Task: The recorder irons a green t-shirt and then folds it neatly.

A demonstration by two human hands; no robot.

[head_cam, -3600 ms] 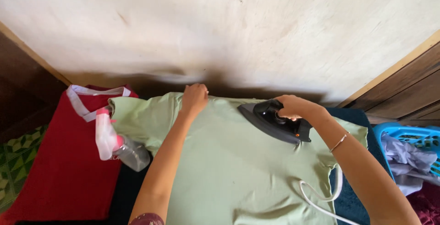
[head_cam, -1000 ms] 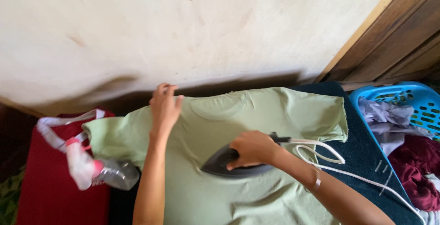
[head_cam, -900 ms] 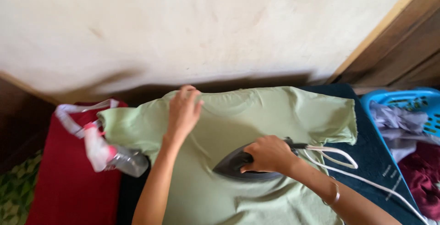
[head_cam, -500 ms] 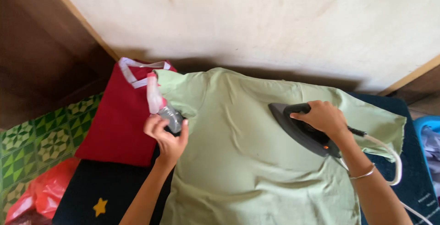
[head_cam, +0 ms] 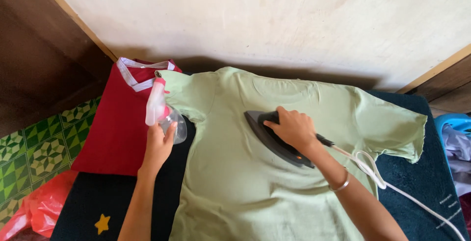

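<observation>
- Right hand point(head_cam: 293, 128) grips the handle of the iron point(head_cam: 274, 138), fingers wrapped tight over the top; handle mostly hidden under the palm.
- Iron sits flat on the green shirt point(head_cam: 245, 182), its pointed tip past the fingertips, toward the collar and the wall point(head_cam: 255, 20).
- Small orange light glows on the iron's side, just below the heel of the right hand.
- White cord point(head_cam: 387, 184) leaves the iron's back at the wrist side, loops once near the right sleeve, then runs off to the lower right corner.
- Thin bangle point(head_cam: 339, 186) on the right wrist, well back from the fingers.
- Left hand point(head_cam: 158, 145) is clamped on the spray bottle point(head_cam: 164, 113); fingers curl round the clear body, thumb on the near side.
- Bottle's white and pink head stands above the fingertips, tilted a bit left; bottle looks lifted off the cloth, though that is hard to be sure of from above.
- Bottle is just beside the shirt's left sleeve, over the seam between shirt and red cloth point(head_cam: 117, 123).
- Red cloth with white trim lies left of the left fingers, touching the shirt's sleeve edge.
- Shirt is spread chest up on a dark mat point(head_cam: 422, 206); both hands are well apart, shirt's chest between them.
- Yellow star point(head_cam: 102, 224) on the mat, below the left forearm.
- Blue basket point(head_cam: 454, 123) with clothes at the far right edge, well away from the right fingers.
- Green patterned floor point(head_cam: 39, 143) and a red bag point(head_cam: 34, 211) at the lower left, beyond the left hand.
</observation>
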